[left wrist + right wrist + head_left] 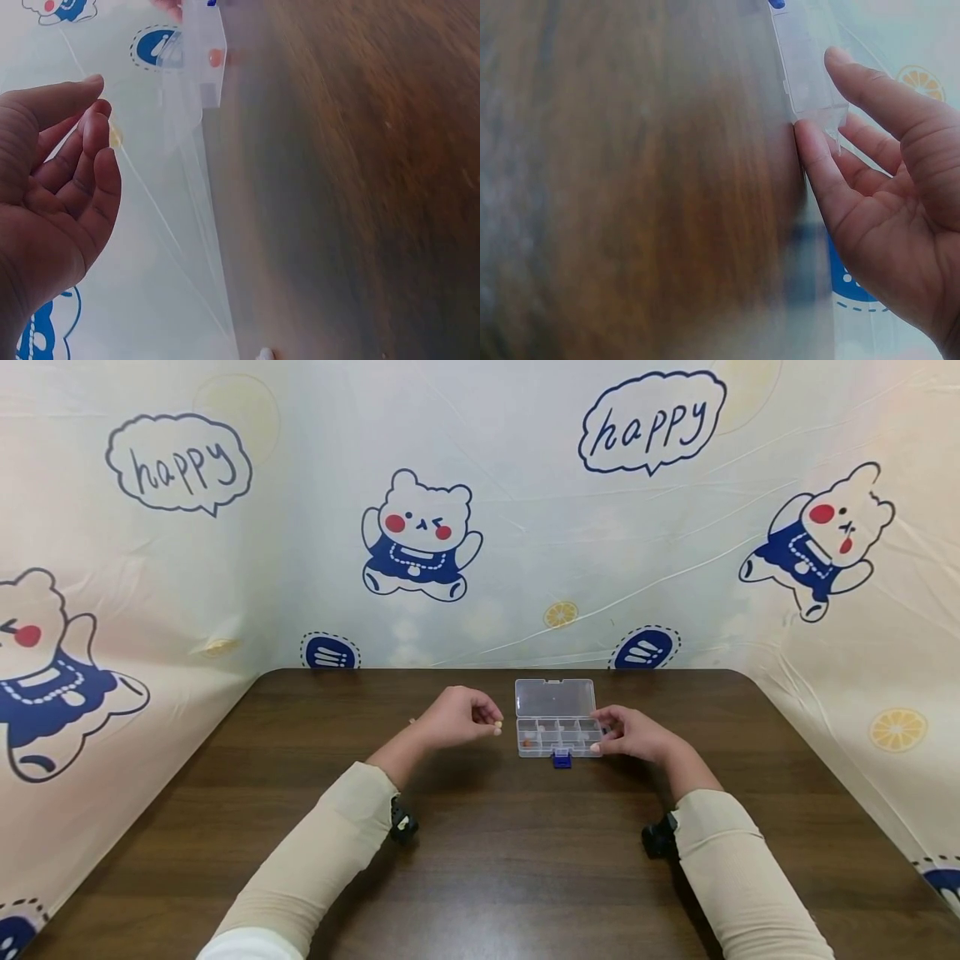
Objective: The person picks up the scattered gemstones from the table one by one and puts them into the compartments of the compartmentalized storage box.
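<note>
My left hand (456,718) is raised just left of a clear plastic compartment box, thumb and fingertips drawn together. They pinch a tiny yellow piece (498,724), too small to identify. The box (558,750) stands on the table with its clear lid (555,698) swung back. Small reddish-orange pieces (527,743) lie in its left compartments; one orange piece (216,58) shows through the wall in the left wrist view. With thumb in front and fingers behind, my right hand (636,732) holds the box's right end.
A blue latch (562,761) juts from the box's front. One small whitish object (265,353) lies on the brown table (480,860) beyond my left wrist. Behind the table's far edge hangs a printed cloth (525,527).
</note>
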{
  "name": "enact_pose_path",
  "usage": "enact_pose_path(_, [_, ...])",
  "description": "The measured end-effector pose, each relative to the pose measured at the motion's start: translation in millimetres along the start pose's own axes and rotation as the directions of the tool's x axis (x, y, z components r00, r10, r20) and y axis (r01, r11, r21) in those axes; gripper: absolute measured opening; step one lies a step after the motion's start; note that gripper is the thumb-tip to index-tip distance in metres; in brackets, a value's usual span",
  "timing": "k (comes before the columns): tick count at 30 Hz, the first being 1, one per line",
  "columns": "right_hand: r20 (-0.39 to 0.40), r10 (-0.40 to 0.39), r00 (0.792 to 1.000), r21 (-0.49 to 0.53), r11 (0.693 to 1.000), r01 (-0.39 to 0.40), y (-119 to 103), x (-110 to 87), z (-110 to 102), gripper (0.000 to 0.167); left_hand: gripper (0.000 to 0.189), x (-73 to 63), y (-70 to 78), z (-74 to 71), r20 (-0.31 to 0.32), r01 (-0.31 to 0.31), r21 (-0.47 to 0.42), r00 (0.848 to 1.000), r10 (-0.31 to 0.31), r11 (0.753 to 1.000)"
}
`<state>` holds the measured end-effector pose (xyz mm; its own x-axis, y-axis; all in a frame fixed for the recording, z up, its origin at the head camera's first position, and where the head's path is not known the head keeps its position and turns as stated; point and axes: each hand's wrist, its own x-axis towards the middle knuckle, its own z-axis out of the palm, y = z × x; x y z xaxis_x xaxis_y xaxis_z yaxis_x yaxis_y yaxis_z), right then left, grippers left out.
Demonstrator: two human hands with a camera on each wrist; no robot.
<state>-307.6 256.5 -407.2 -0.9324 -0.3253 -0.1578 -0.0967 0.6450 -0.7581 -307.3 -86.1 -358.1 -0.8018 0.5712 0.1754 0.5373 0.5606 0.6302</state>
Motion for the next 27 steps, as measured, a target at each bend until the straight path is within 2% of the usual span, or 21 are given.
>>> enact_pose_path(9, [0.0,0.011,1.0,-0.005,1.0,-0.011,-1.6,-1.0,-0.1,0.07,0.006,12.3,8.5,7.3,0.014,0.02,0.007,1.0,-0.02,1.0])
enact_pose_path(20, [0.006,0.006,1.0,-0.012,1.0,-0.006,-3.2,-1.6,-0.7,0.07,0.007,30.1,12.8,14.3,0.015,-0.014,0.015,1.0,0.014,1.0])
enact_pose_path(27, [0.003,0.011,1.0,-0.009,1.0,-0.011,-2.4,-1.3,-0.7,0.07,0.005,38.1,13.8,15.5,0.029,0.0,0.006,1.0,-0.001,1.0])
